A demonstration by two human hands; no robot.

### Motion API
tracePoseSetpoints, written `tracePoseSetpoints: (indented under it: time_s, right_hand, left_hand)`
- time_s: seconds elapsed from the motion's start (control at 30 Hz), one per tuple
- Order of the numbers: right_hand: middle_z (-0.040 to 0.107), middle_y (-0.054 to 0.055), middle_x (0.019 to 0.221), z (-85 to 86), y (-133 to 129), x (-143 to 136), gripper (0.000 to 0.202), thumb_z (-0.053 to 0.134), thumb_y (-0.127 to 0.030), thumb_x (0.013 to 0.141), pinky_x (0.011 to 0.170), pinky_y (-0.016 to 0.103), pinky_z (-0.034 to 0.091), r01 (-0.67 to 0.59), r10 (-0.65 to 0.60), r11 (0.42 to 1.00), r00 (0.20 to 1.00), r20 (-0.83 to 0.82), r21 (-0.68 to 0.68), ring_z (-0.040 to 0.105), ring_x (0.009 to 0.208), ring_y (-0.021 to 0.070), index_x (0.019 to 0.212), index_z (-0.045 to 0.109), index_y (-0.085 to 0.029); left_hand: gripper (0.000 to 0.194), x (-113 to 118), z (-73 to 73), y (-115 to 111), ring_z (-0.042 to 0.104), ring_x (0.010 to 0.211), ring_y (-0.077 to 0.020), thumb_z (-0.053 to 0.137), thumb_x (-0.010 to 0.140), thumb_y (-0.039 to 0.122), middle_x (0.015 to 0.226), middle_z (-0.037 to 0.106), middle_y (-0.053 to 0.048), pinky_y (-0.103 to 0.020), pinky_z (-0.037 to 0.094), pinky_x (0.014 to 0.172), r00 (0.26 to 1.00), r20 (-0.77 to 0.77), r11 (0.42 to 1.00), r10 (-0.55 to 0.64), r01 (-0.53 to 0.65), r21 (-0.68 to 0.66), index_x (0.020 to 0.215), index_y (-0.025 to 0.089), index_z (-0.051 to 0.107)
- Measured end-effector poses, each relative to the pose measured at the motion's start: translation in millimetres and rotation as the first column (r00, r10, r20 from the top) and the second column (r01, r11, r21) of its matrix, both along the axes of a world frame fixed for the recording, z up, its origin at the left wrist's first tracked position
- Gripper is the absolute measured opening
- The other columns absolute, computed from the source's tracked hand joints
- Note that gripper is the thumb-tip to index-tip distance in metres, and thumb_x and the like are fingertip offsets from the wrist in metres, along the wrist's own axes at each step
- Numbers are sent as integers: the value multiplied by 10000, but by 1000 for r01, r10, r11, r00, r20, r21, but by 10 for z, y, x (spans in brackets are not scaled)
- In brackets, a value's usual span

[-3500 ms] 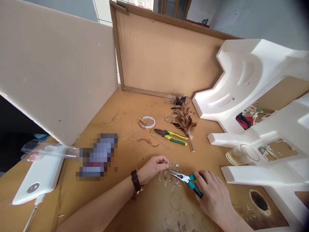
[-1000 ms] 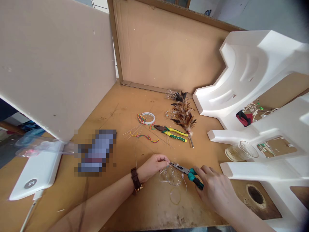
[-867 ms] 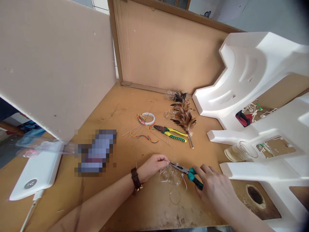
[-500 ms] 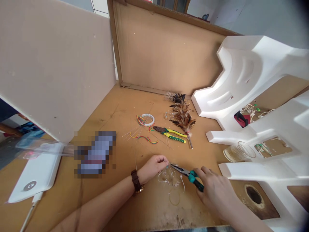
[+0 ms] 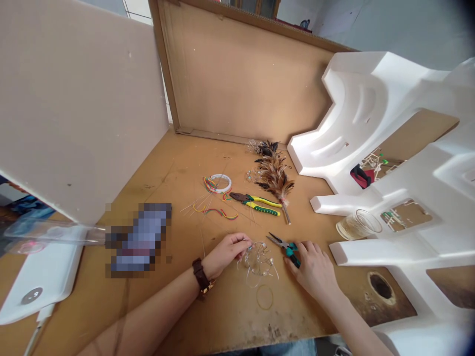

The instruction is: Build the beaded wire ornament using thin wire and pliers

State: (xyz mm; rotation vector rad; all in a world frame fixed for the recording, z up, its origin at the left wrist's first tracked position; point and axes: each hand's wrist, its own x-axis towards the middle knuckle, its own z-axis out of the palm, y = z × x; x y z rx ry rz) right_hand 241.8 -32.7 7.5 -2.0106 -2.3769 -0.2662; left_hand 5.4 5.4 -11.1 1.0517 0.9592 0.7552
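My left hand, with a brown watch on its wrist, pinches the end of a tangled loop of clear beaded wire. Small pale and bluish beads sit along the loop, which hangs to the right of my fingertips. My right hand lies over the teal-and-black handles of needle-nose pliers, low at the tabletop. The pliers' jaws point up and left, apart from the wire. Part of the handles is hidden under my fingers. A thin yellowish ring lies just below the beaded wire.
Beyond my hands lie yellow-green pliers, a feather duster, a white ring and coloured cords. A blurred phone and white power bank are left. White foam and a glass stand right.
The needle-nose pliers have drawn away from the wire at my left fingertips, and my right hand has lowered and flattened over the handles. The view has shifted slightly.
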Motion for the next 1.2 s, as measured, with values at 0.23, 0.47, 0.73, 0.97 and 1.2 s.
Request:
tracePoseSetpoints:
  time_s: [0.23,0.47,0.73,0.97,1.2]
  right_hand:
    - [581,80,1019,15,66,-28,257,447,-268,848,796,336,431,-153,161,987,906,-393,51,542,932,195,1083,523,-199]
    - [604,30,908,54,37,-222,612,539,-240,772,676,282,474,-322,163,933,775,-610,-160,568,724,142,1330,287,-226]
    - [561,32,929,-64,153,-378,757,567,-245,740,618,276,481,-215,-60,954,551,-832,-211,539,661,120,1376,156,-237]
    - [489,-39,692,-25,269,-482,471,541,-307,771,540,239,460,-238,-201,938,219,-955,-252,509,568,101,1196,361,-212]
    - [484,-52,617,63,365,-504,282,497,-329,817,529,238,419,-244,-158,940,308,-938,-238,501,521,102,1072,466,-213]
  left_hand:
    - [263,13,-21,2,427,469,-68,573,708,391,515,471,53,-205,357,516,999,-10,999,-32,32,20,680,134,525]
    - [248,17,-38,3,479,481,-73,559,728,378,592,505,44,-219,404,511,990,123,997,64,-58,-51,809,153,493]
    - [220,16,-59,11,509,520,-86,582,723,323,605,541,36,-237,430,548,983,177,997,44,-33,-65,825,167,464]
    - [228,25,-41,17,506,530,-89,575,734,334,601,538,33,-238,431,557,990,134,999,37,-36,-4,822,157,462]
    - [348,31,-17,0,514,536,-93,528,748,490,632,539,17,-238,433,563,993,34,993,112,-113,29,780,145,495]
